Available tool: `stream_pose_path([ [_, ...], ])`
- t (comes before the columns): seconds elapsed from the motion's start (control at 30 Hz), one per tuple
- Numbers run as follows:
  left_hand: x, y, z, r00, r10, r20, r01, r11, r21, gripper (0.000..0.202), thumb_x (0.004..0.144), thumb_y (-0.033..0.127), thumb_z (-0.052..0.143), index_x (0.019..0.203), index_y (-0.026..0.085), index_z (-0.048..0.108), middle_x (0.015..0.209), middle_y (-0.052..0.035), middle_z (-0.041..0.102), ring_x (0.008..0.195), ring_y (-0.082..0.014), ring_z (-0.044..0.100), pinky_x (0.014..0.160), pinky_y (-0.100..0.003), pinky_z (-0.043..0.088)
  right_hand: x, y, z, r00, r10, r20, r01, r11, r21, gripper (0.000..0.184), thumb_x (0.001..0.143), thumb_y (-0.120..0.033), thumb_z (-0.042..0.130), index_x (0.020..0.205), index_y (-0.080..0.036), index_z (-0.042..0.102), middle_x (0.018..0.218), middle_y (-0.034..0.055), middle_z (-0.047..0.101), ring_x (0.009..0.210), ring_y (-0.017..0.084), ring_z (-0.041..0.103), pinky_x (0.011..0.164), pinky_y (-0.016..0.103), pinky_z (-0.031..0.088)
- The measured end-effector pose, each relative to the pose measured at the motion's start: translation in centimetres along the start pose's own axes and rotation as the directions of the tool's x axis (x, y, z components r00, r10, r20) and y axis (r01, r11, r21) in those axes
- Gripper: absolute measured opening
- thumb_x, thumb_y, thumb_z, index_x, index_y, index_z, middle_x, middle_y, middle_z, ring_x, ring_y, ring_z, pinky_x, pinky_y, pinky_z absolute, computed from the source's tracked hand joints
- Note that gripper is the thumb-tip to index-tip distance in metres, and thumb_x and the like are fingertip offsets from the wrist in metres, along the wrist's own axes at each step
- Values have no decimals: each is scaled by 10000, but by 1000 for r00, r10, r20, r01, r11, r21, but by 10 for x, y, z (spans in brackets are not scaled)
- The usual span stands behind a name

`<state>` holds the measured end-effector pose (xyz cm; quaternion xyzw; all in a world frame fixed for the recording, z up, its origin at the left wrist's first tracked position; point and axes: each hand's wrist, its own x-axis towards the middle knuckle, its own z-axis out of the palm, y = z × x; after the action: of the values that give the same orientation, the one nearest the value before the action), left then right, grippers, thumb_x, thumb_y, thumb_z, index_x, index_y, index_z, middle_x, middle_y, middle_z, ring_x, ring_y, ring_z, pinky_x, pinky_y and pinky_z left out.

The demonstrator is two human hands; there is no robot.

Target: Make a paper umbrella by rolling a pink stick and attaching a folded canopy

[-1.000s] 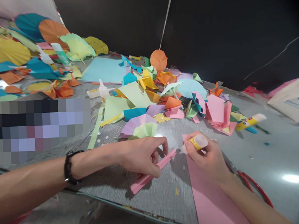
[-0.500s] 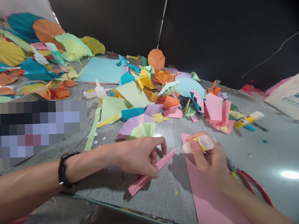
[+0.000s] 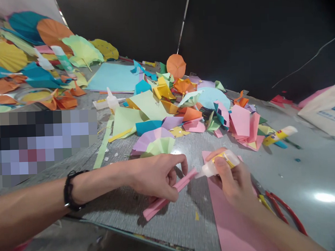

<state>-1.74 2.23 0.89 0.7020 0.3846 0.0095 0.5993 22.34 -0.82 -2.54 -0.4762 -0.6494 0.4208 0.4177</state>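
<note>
My left hand (image 3: 155,177) is closed on a narrow folded strip of pink paper (image 3: 156,209), with the thumb pressing near its middle. The strip slants up to the right over the grey table. In my right hand (image 3: 237,185) is a small clear glue bottle (image 3: 225,161) with a yellow label, tipped on its side. Its nozzle points left and is close to the strip's upper end; whether they touch I cannot tell. Under my right forearm lies a pink paper sheet (image 3: 228,222), partly hidden. Beside that wrist are red-handled scissors (image 3: 287,209).
Paper scraps (image 3: 150,107) of many colours are heaped beyond my hands. A purple and green pleated paper fan (image 3: 157,144) lies just past my left hand. A glue stick (image 3: 280,135) is at the right, another glue bottle (image 3: 111,101) at the left. The table's edge (image 3: 138,236) runs along the front.
The glue bottle in my right hand has turned and come left and slightly down, so its nozzle is nearer the strip's end. My left hand holds the strip in nearly the same place.
</note>
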Motion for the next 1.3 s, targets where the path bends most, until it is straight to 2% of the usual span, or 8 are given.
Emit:
stream_pose_path([
  [0.27, 6, -9, 7, 998, 55, 21, -51, 988, -144, 469, 697, 174, 651, 1138, 224, 496, 684, 78, 582, 531, -116, 555, 467, -210, 371, 3, -8, 4, 998, 6, 69, -10, 998, 57, 374, 1052, -550, 518, 890, -224, 604, 574, -80, 335, 468, 104, 275, 429, 248, 207],
  [0.47, 9, -12, 10, 998, 52, 43, -42, 976, -213, 546, 692, 160, 643, 1212, 211, 484, 693, 81, 596, 543, -129, 603, 465, -202, 435, 6, -15, 7, 995, 17, 101, -24, 997, 69, 387, 1041, -565, 533, 849, -232, 582, 557, -83, 319, 454, 102, 247, 416, 252, 189],
  [0.73, 10, -12, 12, 998, 58, 28, -50, 970, -237, 594, 699, 166, 649, 1276, 186, 510, 727, 45, 657, 630, -181, 698, 481, -211, 467, 4, -6, 5, 989, 71, 129, -76, 997, 35, 404, 1039, -596, 516, 882, -231, 588, 577, -74, 323, 475, 109, 242, 424, 257, 178],
  [0.87, 10, -9, 12, 997, 54, 52, -36, 956, -292, 647, 690, 152, 646, 1319, 183, 498, 741, 31, 692, 607, -184, 695, 499, -232, 489, 2, -4, 3, 988, 83, 130, -88, 996, 29, 394, 1042, -587, 516, 902, -230, 606, 599, -61, 360, 488, 110, 280, 437, 263, 204],
  [1.03, 10, -10, 11, 997, 77, 32, -66, 965, -256, 630, 702, 144, 637, 1322, 176, 526, 763, 14, 727, 625, -173, 703, 523, -216, 468, 3, -7, 4, 988, 89, 123, -92, 996, 20, 392, 1040, -584, 516, 897, -231, 608, 595, -59, 373, 481, 114, 278, 430, 266, 210],
  [1.2, 11, -11, 11, 996, 83, 45, -68, 960, -272, 629, 709, 146, 635, 1327, 169, 521, 745, 31, 706, 556, -150, 664, 503, -217, 459, 4, -9, 4, 993, 62, 104, -59, 998, -27, 389, 1040, -569, 521, 880, -227, 615, 621, -38, 420, 507, 129, 330, 438, 270, 254],
  [1.3, 10, -10, 10, 996, 89, 31, -80, 968, -236, 610, 712, 148, 641, 1312, 170, 536, 753, 23, 716, 628, -165, 704, 537, -212, 461, 3, -9, 4, 994, 49, 98, -46, 998, -32, 385, 1036, -562, 533, 873, -225, 621, 632, -28, 447, 509, 131, 354, 435, 268, 273],
])
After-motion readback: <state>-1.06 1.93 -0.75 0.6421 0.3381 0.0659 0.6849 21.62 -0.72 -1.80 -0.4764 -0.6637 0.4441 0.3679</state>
